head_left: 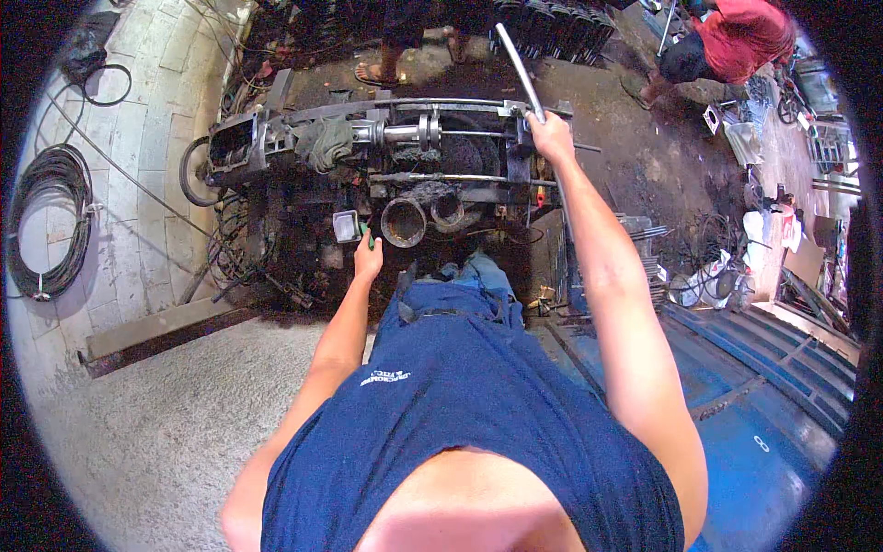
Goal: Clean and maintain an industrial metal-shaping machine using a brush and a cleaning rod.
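My right hand (552,138) is wrapped round the lower end of a bare metal bar (519,69), which slants up and away to the left. It is by the right end of a long, greasy lathe-like machine (451,177). My left hand (369,259) is closed round a small green handle (365,234); the tool's working end cannot be made out. Just left of the handle is a small white tub (346,226). A round, open metal pipe end (404,223) lies right of the left hand. A dark rag (325,143) drapes over the machine's left part.
At left, a coil of black cable (51,221) lies by pale blocks. A person in a red shirt (747,39) bends over at upper right; another person's bare feet (375,74) are beyond the machine. Blue metal panels (763,414) lie at lower right.
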### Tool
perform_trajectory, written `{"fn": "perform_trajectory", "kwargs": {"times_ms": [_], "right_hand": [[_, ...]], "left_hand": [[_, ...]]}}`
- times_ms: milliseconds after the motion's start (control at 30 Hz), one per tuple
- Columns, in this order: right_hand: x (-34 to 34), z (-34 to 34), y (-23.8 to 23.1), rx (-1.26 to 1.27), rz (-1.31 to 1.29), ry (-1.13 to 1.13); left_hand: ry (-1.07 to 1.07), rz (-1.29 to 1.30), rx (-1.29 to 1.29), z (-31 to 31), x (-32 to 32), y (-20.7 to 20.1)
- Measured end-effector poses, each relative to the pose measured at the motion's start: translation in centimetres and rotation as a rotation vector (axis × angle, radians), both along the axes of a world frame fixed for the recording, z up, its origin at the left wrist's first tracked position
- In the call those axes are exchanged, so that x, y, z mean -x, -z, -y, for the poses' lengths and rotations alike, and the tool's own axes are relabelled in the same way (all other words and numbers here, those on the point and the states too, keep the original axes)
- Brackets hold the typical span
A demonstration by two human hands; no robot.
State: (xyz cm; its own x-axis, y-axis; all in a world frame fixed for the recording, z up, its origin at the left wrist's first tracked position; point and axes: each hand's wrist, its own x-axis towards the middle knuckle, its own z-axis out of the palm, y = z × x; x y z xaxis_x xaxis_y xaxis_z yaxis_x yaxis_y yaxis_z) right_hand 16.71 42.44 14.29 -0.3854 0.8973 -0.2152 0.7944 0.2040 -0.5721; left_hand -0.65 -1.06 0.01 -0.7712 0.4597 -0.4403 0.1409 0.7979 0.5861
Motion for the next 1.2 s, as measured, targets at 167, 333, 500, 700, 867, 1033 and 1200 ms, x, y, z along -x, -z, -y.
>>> {"fn": "perform_trajectory", "kwargs": {"times_ms": [167,333,500,700,867,1033,1200], "right_hand": [[-0.2,0.1,-0.1,0.013,-0.028,-0.004],[0.4,0.1,-0.2,0.007,-0.012,0.019],[-0.9,0.0,0.1,-0.117,0.051,-0.024],[1.2,2.5,-1.1,-0.854,0.084,-0.548],[-0.3,0.4,1.4,-0.689,0.111,-0.492],[-0.1,0.4,1.3,-0.691,0.095,-0.476],[-0.3,1.9,-0.4,-0.519,-0.047,-0.339]], "left_hand": [[-0.061,0.014,0.011,-0.3,-0.4,0.4],[-0.092,-0.007,0.054,-0.4,-0.5,0.7],[-0.109,0.035,0.143,-2.0,-0.8,0.8],[-0.274,0.013,0.025,2.7,0.2,6.1],[-0.315,0.165,-0.015,-1.0,-1.8,2.2],[-0.365,0.217,-0.09,-0.9,-2.0,1.5],[-0.463,0.267,-0.146,0.0,-1.5,2.0]]}}
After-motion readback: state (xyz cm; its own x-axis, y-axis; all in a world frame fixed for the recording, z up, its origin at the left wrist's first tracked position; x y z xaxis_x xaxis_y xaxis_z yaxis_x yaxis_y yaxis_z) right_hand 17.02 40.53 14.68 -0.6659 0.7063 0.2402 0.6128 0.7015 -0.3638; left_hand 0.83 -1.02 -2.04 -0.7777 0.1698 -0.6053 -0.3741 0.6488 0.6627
